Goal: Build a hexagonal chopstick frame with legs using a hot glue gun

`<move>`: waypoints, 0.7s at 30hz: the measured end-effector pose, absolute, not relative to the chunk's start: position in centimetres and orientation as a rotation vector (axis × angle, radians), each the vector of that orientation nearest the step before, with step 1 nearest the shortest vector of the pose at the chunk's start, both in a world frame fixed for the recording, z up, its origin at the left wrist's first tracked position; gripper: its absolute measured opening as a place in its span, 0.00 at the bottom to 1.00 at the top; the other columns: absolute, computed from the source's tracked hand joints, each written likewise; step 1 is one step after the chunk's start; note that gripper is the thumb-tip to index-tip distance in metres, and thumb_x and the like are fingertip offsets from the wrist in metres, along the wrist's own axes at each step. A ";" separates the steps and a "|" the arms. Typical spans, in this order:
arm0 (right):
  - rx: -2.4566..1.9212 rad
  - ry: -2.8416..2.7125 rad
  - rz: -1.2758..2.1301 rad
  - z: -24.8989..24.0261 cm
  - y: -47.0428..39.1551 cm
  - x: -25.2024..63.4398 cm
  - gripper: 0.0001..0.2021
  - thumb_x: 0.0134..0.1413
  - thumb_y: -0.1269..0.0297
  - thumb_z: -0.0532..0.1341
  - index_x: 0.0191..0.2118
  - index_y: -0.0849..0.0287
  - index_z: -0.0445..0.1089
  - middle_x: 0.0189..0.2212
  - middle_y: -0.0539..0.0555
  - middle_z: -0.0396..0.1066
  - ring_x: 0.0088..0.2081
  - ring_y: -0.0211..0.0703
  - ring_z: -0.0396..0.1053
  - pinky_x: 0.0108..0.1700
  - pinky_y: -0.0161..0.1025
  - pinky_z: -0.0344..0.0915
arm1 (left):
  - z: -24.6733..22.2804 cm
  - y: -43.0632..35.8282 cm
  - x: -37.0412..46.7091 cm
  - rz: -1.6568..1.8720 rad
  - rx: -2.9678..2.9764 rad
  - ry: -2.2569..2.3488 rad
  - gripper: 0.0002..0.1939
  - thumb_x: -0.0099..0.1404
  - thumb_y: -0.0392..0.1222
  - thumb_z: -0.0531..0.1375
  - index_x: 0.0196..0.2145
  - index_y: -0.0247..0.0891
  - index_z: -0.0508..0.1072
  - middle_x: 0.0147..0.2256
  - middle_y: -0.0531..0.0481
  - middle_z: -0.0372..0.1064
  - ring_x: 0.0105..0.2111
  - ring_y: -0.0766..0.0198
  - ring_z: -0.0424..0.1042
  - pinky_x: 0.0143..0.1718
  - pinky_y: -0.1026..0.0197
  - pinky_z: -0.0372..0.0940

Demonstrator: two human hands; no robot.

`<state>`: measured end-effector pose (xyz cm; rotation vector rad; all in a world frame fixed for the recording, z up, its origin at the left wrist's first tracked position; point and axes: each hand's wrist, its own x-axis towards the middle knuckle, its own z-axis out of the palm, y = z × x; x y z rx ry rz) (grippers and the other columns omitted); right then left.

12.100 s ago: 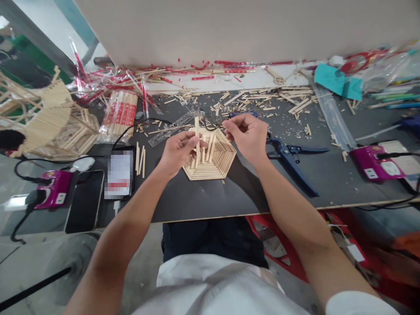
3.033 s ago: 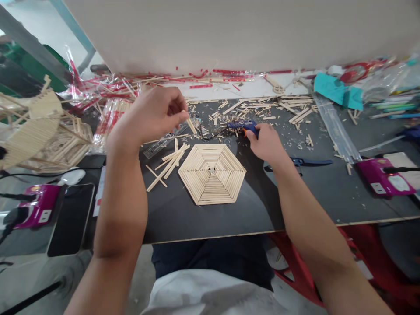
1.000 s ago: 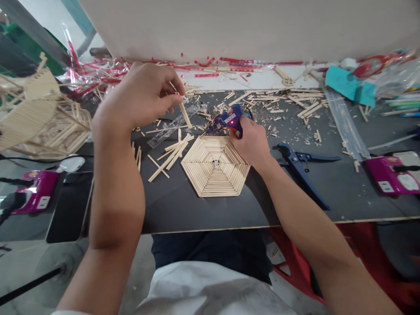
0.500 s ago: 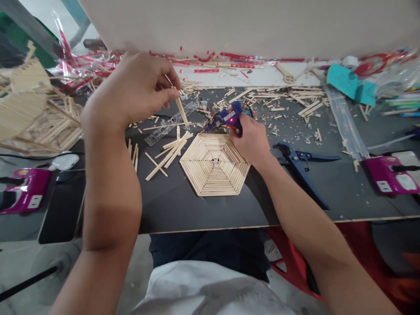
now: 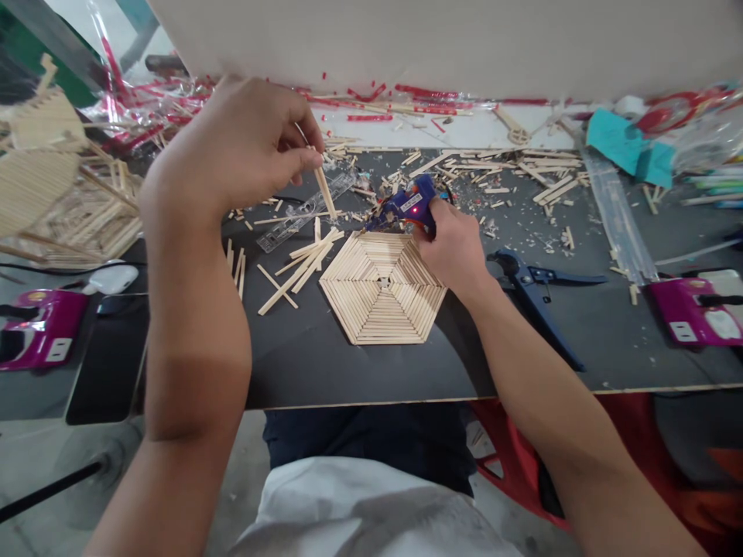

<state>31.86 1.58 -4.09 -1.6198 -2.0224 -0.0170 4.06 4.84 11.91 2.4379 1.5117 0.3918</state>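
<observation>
Left fingers pinching wood, right fingers around glue gun, hexagonal panel

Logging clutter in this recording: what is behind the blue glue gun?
Wood scraps lie on the dark tabletop behind the glue gun; what the gun and right hand cover is hidden.

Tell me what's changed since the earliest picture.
The right hand has picked up the blue glue gun. Loose sticks now lie left of the wooden hexagon; none remain on it. The left hand still pinches thin wood; the blue cutter stays at right.
</observation>
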 end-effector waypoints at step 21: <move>-1.662 -2.034 0.042 -4.0 1.6 32.6 0.18 0.60 0.68 0.58 0.56 0.57 0.69 0.45 0.65 0.76 0.45 0.63 0.76 0.47 0.55 0.71 | 12.0 4.9 4.3 0.389 2.488 1.471 0.10 0.65 0.44 0.63 0.38 0.35 0.79 0.29 0.46 0.75 0.32 0.60 0.73 0.53 0.53 0.64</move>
